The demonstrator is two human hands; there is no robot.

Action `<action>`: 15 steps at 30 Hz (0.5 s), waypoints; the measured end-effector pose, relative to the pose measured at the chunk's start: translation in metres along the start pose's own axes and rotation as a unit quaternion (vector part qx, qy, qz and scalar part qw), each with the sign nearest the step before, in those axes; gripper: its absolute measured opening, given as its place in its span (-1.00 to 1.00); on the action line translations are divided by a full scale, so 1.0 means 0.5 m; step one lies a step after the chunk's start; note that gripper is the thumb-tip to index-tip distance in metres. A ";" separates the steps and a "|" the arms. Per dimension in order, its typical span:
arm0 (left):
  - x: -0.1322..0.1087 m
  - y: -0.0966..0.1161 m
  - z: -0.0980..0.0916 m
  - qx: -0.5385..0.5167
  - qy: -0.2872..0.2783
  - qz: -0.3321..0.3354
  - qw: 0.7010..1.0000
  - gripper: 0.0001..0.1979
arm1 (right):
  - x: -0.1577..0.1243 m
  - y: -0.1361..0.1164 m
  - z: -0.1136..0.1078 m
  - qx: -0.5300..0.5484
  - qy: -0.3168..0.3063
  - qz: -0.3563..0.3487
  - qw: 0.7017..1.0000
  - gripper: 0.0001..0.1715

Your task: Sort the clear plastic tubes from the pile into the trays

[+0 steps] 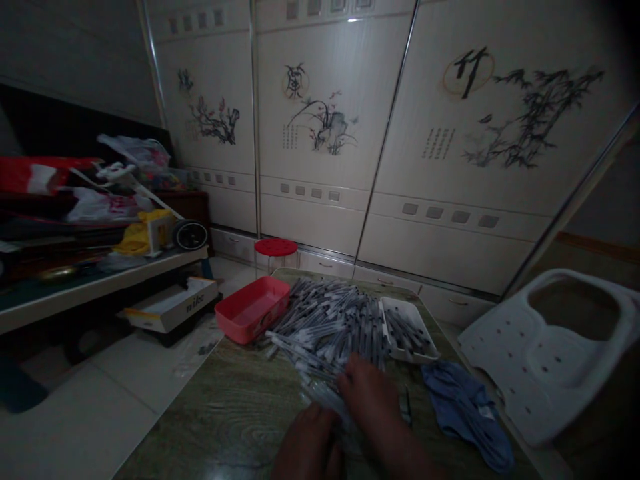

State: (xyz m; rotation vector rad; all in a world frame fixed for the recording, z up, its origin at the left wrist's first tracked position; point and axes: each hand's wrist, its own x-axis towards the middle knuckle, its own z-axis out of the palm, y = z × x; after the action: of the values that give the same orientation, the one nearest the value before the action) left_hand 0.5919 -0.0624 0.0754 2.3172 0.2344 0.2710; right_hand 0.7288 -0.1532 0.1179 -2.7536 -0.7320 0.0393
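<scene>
Right hand (373, 400): laid on the near edge of the pile, fingers bent down into the sticks; cannot tell whether they grip any
Left hand (307, 443): just beside it, curled (too dim to judge the hold)
Pile of grey sticks (325, 320): mid-table, between red tray (250, 308) and white tray (407, 330)
Blue cloth (465, 407): right of the hands

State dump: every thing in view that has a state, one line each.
grey sticks: loose heap on the table, unsorted
red tray: upright, looks empty
white tray: partly filled with sticks
blue cloth: crumpled, lying on the table
wardrobe doors: shut
right hand: resting on the heap, grip unclear
left hand: curled at the heap's near edge, grip unclear
</scene>
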 end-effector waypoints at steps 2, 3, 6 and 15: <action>0.001 -0.003 -0.003 -0.005 -0.002 -0.002 1.000 -0.68 | 0.016 0.007 -0.005 -0.026 0.000 0.005 1.000 -0.89; 0.001 -0.004 -0.006 -0.007 -0.005 -0.007 1.000 -0.67 | 0.023 0.012 -0.007 -0.037 0.001 0.009 0.999 -0.88; 0.002 -0.004 -0.010 -0.008 -0.015 -0.025 1.000 -0.64 | 0.041 0.029 -0.017 -0.059 0.013 0.022 0.998 -0.84; 0.015 -0.012 -0.007 0.000 -0.043 -0.046 0.998 -0.61 | 0.097 -0.054 -0.029 -0.051 0.020 -0.096 0.994 -0.70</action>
State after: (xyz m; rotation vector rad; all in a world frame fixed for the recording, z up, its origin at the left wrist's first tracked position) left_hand 0.5977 -0.0541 0.0745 2.3054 0.2968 0.1259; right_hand 0.7594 -0.1108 0.1417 -2.7557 -1.0088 -0.0959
